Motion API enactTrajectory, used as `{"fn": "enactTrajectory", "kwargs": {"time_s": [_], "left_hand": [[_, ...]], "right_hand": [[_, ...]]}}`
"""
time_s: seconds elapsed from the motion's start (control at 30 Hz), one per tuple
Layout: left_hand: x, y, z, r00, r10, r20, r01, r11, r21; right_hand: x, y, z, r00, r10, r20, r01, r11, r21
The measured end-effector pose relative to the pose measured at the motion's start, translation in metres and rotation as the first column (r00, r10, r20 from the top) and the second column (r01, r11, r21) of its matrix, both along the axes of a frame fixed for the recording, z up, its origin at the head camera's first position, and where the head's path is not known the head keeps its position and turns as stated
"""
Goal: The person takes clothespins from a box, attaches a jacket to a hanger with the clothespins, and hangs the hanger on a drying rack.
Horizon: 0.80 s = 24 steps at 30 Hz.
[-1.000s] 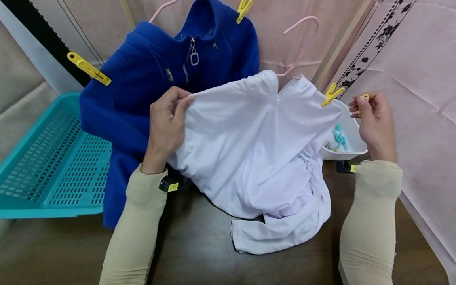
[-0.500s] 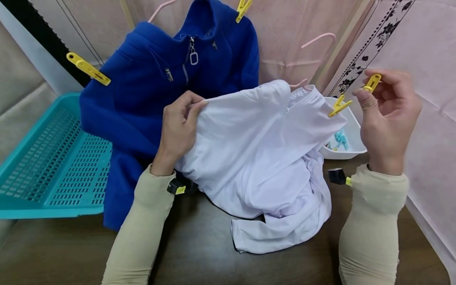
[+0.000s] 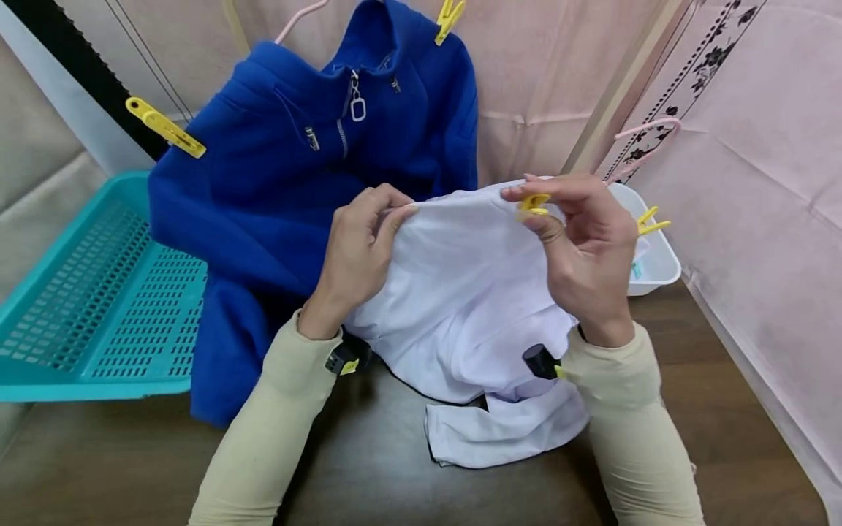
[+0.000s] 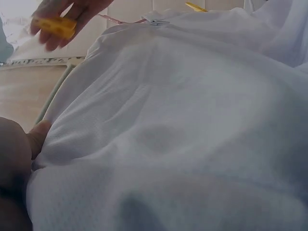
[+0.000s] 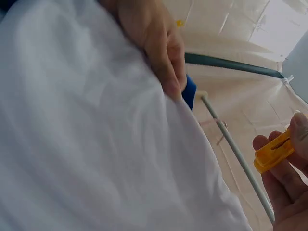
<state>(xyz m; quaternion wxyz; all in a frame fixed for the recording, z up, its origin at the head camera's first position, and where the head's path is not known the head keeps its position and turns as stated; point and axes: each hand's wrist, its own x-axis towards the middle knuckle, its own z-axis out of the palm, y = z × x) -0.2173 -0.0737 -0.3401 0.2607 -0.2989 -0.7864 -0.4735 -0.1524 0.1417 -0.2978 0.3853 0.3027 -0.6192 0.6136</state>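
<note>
My left hand [image 3: 358, 256] pinches the near shoulder edge of a white zip-front jacket [image 3: 460, 285], pulling the cloth taut. Between the thumb and fingers of my right hand [image 3: 592, 252] is a yellow clothespin [image 5: 274, 153], held just over the jacket's upper edge. A pink hanger [image 3: 647, 131] pokes out at the jacket's right side. Another yellow clothespin [image 3: 653, 221] shows beyond my right hand, on the jacket's far shoulder. Part of the collar and the zipper is hidden behind the right hand in the head view.
A blue jacket [image 3: 309, 190] hangs behind on its own pink hanger, with a yellow clothespin [image 3: 164, 127] at each shoulder. At the left stands a teal basket [image 3: 141, 314]. A white tub [image 3: 664, 263] is on the right of the brown table [image 3: 368, 467].
My right hand has swung left from beside the tub to the jacket's top edge, carrying the clothespin. My left hand has drifted right, and the hanger has shifted right and down.
</note>
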Motion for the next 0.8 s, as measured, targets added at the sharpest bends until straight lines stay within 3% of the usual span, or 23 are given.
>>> {"fn": "enactTrajectory", "kwargs": {"time_s": [0.1, 0.23, 0.47, 0.57, 0.67, 0.8], "left_hand": [[0.003, 0.0, -0.002, 1.0, -0.003, 0.004, 0.003, 1.0, -0.007], [0.005, 0.0, -0.004, 0.999, -0.036, 0.023, 0.036, 0.999, -0.013], [0.004, 0.001, 0.0, 0.997, -0.077, 0.014, 0.078, 0.996, -0.034], [0.003, 0.001, 0.003, 0.997, -0.074, 0.007, 0.074, 0.996, -0.043], [0.002, 0.003, 0.003, 0.998, -0.066, 0.021, 0.067, 0.997, -0.045], [0.001, 0.004, 0.001, 0.996, -0.07, 0.049, 0.073, 0.996, -0.054]], "right_hand": [[-0.009, -0.017, -0.001, 0.998, 0.062, 0.0, -0.062, 0.998, 0.015], [-0.027, -0.037, -0.006, 0.996, 0.088, -0.019, -0.086, 0.991, 0.102], [-0.041, -0.046, -0.015, 0.995, -0.017, -0.095, 0.046, 0.951, 0.305], [-0.043, -0.046, -0.015, 0.988, -0.082, -0.133, 0.127, 0.918, 0.375], [-0.043, -0.046, -0.016, 0.975, -0.174, -0.141, 0.22, 0.866, 0.448], [-0.042, -0.044, -0.016, 0.956, -0.275, -0.101, 0.285, 0.796, 0.534]]}}
